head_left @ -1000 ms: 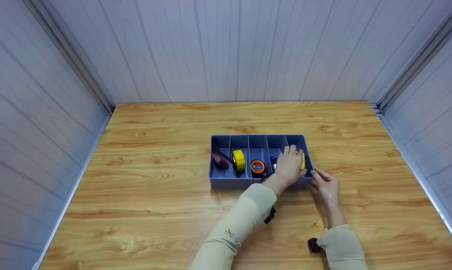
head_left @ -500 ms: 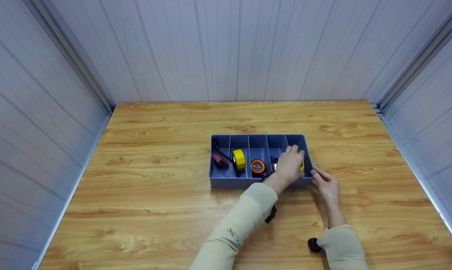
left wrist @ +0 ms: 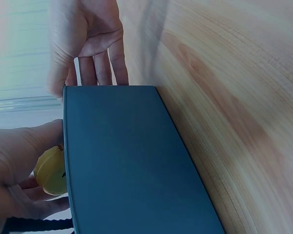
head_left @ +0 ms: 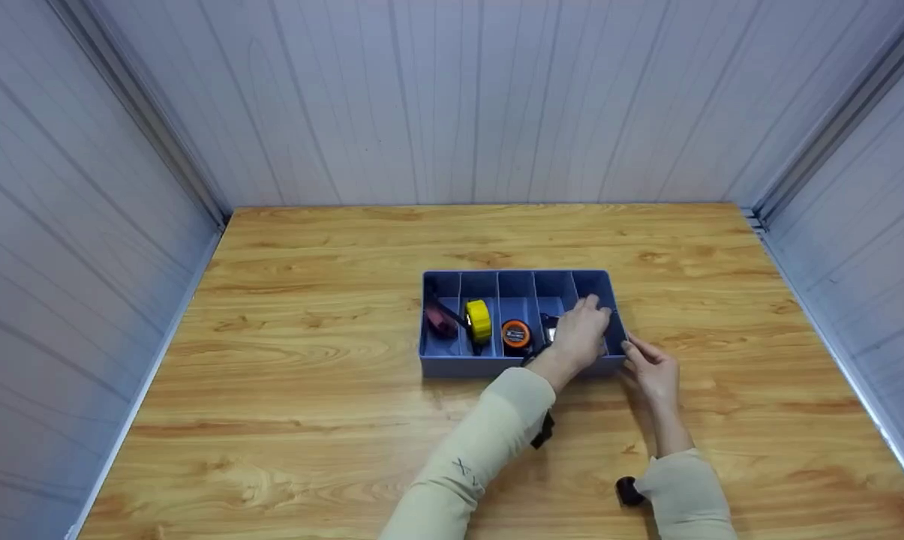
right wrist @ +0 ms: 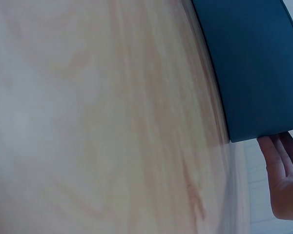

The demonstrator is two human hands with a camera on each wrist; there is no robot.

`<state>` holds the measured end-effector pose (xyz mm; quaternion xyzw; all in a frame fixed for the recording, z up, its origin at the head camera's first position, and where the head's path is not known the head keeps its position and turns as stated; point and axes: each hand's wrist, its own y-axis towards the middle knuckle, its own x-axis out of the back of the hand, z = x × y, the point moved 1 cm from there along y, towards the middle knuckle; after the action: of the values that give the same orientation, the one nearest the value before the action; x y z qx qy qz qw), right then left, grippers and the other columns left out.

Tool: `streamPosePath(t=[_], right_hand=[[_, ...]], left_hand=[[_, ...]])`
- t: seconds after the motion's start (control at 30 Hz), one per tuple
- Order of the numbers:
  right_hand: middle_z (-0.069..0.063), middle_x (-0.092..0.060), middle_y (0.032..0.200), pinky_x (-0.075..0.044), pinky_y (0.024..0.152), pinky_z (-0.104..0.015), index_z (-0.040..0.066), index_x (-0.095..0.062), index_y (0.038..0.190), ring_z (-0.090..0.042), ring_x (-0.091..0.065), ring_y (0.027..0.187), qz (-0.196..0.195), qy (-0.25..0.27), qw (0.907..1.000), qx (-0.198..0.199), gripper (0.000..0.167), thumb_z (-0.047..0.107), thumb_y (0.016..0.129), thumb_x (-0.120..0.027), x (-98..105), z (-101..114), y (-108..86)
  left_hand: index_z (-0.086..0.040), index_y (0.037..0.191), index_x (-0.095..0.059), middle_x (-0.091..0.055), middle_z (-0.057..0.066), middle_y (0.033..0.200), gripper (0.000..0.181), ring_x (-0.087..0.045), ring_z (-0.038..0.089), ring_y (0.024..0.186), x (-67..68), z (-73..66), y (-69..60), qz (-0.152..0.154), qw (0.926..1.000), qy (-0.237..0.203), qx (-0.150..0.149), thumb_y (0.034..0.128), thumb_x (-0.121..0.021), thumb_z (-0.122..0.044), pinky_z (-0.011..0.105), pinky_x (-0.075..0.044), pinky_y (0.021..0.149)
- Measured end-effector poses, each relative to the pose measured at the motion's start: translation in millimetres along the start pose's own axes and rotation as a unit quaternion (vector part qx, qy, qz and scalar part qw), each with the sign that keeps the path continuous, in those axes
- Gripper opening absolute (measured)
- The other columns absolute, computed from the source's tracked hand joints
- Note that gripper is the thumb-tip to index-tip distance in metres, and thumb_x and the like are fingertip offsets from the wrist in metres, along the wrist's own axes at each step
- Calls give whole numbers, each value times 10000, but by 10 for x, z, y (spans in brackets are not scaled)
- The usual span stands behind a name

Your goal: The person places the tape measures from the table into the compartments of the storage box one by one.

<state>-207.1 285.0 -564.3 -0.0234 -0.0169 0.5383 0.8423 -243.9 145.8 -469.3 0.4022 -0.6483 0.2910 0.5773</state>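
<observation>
A blue-grey divided box stands on the wooden table. My left hand reaches into its rightmost compartment. In the left wrist view that hand's thumb and fingers curl round a yellow tape measure, partly behind the box wall; the head view hides it under the hand. My right hand holds the box's front right corner, thumb at the rim and fingers against the outer end wall. Other compartments hold a dark red thing with a black strap, another yellow tape measure and an orange-ringed round thing.
In the fourth compartment a black and silver thing is partly covered by my left hand. The wooden tabletop surrounds the box. Pale panel walls enclose the table at the back and both sides.
The yellow tape measure in the rightmost compartment showed beside my left hand earlier and is now hidden under it. The left hand's fingers have curled in more. Right hand and box stay put.
</observation>
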Motion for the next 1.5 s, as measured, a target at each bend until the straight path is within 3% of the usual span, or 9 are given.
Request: streamPosePath(t=[0.17, 0.3, 0.4, 0.7, 0.8, 1.07, 1.23, 1.37, 1.5], right_hand=[[86, -644, 813, -504, 582, -237, 215, -715, 919, -67, -622, 679, 152, 150, 9997, -79, 168, 204, 752, -706, -12, 99, -62], [141, -634, 774, -502, 580, -225, 305, -710, 845, -53, -622, 675, 111, 94, 9997, -199, 125, 223, 751, -707, -19, 86, -55], [132, -629, 772, -503, 576, -229, 294, -711, 846, -55, -621, 663, 124, 76, 9998, -143, 123, 213, 754, -703, -34, 121, -71], [68, -627, 832, -509, 660, -316, -21, -609, 1094, -109, -624, 767, -59, -345, 9991, -256, 345, 147, 796, -658, -89, 283, -155], [95, -619, 812, -505, 679, -322, -66, -567, 1123, -83, -618, 768, -102, -475, 9985, -266, 395, 150, 803, -649, -88, 292, -143], [98, -612, 828, -505, 671, -281, 87, -639, 1069, -16, -606, 725, -143, -694, 9972, -251, 279, 168, 802, -650, -63, 285, -127], [75, -619, 821, -505, 679, -312, 304, -650, 823, -85, -626, 735, -6, -426, 9987, -264, 138, 175, 782, -675, -62, 283, -124], [92, -627, 814, -501, 661, -245, 238, -692, 883, -38, -613, 737, 117, -294, 9995, 19, 136, 162, 770, -684, -38, 268, -92], [141, -633, 801, -482, 646, -169, 215, -715, 890, 31, -585, 732, 162, -194, 9997, -49, 145, 184, 749, -709, -1, 244, -48]], left_hand=[[-164, 1082, -621, -515, 10, 1095, 368, -505, 134, 977, 7, 18, -13, -17, 10000, 0, 70, 734, -716, -238, 253, -469, 747], [-163, 1083, -625, -520, 11, 1087, 340, -510, 137, 950, 15, 41, -23, -12, 9999, -17, 142, 760, -692, -244, 260, -473, 741], [-159, 1098, -623, -518, 16, 1111, 339, -509, 139, 956, 28, 60, -33, 32, 9999, -42, 154, 782, -670, -271, 264, -471, 756], [-147, 1062, -636, -551, 15, 1060, 304, -535, 138, 916, 107, 136, -125, -52, 9999, -82, 61, 813, -628, -321, 272, -475, 744], [-151, 1056, -633, -553, 12, 1058, 280, -536, 138, 916, 143, 175, -158, -104, 9999, -47, 24, 828, -610, -312, 276, -478, 739], [-134, 1086, -628, -564, 30, 1038, 299, -543, 159, 902, 167, 344, -270, -264, 9996, -104, -97, 851, -577, -312, 276, -488, 698], [-120, 1134, -604, -558, 48, 1075, 335, -542, 172, 940, 181, 475, -349, -280, 9994, -170, -59, 857, -572, -305, 273, -489, 702], [-96, 1134, -601, -560, 68, 1076, 347, -546, 192, 957, 195, 599, -414, -414, 9989, -201, -11, 844, -590, -287, 288, -488, 719], [-64, 1126, -600, -566, 86, 1068, 365, -546, 202, 955, 208, 734, -485, -659, 9973, -321, 23, 827, -610, -273, 303, -487, 730]])
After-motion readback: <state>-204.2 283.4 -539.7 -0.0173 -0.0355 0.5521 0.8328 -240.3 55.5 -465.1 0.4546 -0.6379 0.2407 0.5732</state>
